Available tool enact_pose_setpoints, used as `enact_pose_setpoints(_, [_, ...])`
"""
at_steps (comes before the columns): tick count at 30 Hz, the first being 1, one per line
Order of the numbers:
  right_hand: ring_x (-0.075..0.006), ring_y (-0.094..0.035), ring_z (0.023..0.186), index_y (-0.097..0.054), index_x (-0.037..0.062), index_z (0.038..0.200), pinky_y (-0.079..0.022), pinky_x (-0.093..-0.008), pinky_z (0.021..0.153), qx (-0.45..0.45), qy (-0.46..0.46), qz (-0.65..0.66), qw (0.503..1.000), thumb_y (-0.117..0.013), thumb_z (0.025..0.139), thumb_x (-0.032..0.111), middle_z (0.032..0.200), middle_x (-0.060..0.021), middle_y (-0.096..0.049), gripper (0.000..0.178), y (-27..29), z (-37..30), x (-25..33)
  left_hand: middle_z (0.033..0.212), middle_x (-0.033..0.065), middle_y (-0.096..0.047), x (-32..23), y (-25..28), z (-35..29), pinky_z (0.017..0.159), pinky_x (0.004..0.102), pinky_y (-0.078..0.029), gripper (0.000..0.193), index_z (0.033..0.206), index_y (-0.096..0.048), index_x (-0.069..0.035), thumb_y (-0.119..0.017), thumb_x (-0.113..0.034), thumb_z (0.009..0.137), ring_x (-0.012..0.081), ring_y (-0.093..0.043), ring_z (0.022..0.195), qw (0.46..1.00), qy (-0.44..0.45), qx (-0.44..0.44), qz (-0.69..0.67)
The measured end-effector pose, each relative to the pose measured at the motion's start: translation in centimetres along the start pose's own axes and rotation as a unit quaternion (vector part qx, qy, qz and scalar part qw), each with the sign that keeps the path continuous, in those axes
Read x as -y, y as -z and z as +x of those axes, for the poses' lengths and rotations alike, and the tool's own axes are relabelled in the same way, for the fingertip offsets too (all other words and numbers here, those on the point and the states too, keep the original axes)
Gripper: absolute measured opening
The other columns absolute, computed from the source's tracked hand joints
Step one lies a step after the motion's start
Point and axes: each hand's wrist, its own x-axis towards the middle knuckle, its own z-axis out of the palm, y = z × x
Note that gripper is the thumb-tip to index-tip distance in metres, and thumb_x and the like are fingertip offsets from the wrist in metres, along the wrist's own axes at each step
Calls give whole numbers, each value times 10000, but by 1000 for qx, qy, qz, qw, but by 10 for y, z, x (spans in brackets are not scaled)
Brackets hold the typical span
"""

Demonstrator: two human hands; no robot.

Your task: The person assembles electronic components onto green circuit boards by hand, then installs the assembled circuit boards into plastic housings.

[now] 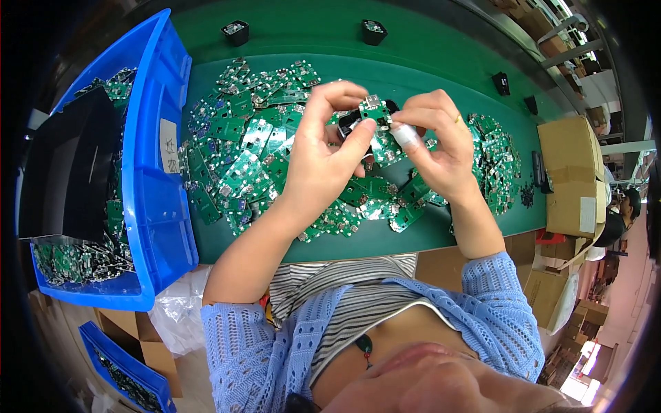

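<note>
A green circuit board [374, 109] with a metal connector is held up between my two hands, over the middle of the table. My left hand [320, 148] is closed round it, thumb pressed on its near side. Behind the board shows a small black plastic part [346, 124], mostly covered by the fingers. My right hand [446, 144] pinches at the board's right edge; white wrapping covers its thumb tip, and a ring is on one finger. Whether something small sits in that pinch is hidden. Loose circuit boards [244, 172] lie spread beneath and left of my hands.
Another heap of boards [494, 165] lies to the right. A tall blue bin [155, 206] of boards, with a black box [65, 172] in it, stands left. A cardboard box [570, 182] stands at the right edge. Small black cups [374, 32] sit along the back.
</note>
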Motion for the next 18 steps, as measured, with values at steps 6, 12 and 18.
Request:
enact_pose_setpoints(6, [-219,-537,695,-597,26,841,-447,-310,576,11,121,-79,989,-683,598,-27,807,-77,-569,264,2,1,-2,927,58,-561,5,3,-3,445,193,-401,283,1063,-540,-34,-595,-18,786,45,-489,581,992,-37,-27,114])
enact_pose_setpoints(12, [-228,-544,687,-595,21,829,-461,-310,563,10,132,-103,986,-685,578,-30,805,-78,-567,271,0,3,3,927,95,-577,4,2,-4,496,227,-452,275,1011,-575,-25,-617,-6,740,124,-558,631,959,-136,-53,244])
enact_pose_setpoints(18, [-228,-542,691,-596,11,841,-468,-302,561,11,149,-121,981,-674,560,-40,811,-78,-563,296,-1,3,2,937,126,-587,7,2,-3,581,292,-503,282,1009,-576,-27,-618,-8,731,225,-611,730,938,-204,-61,275])
